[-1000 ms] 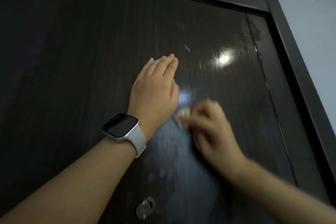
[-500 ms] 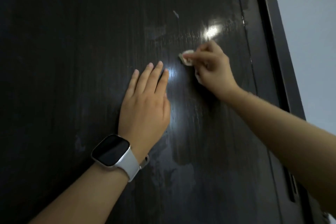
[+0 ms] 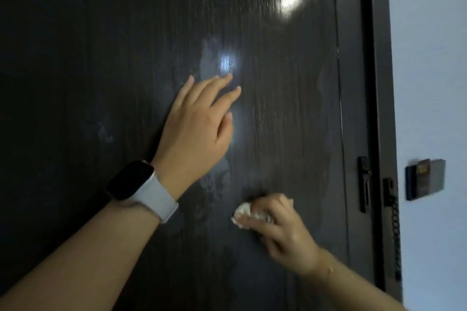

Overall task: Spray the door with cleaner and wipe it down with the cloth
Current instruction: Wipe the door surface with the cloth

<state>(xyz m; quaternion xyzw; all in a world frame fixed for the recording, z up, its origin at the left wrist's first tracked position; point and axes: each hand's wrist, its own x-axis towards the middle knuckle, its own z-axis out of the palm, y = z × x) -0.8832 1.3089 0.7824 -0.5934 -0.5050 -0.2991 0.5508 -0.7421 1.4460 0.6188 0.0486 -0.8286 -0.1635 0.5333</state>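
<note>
A dark wood-grain door fills most of the view, with wet streaks and two bright light reflections on it. My left hand lies flat against the door at the centre, fingers straight, a watch with a white strap on the wrist. Lower right, my right hand grips a small crumpled white cloth and holds it against the door surface. No spray bottle is in view.
The dark door frame runs down the right side, with a black latch plate and a hanging door chain. Beyond it is a pale wall with a small dark wall panel.
My right hand with the cloth has swept from high on the door, near the upper reflection, down to the lower right. The view has dropped lower. My left hand stays on the door.
</note>
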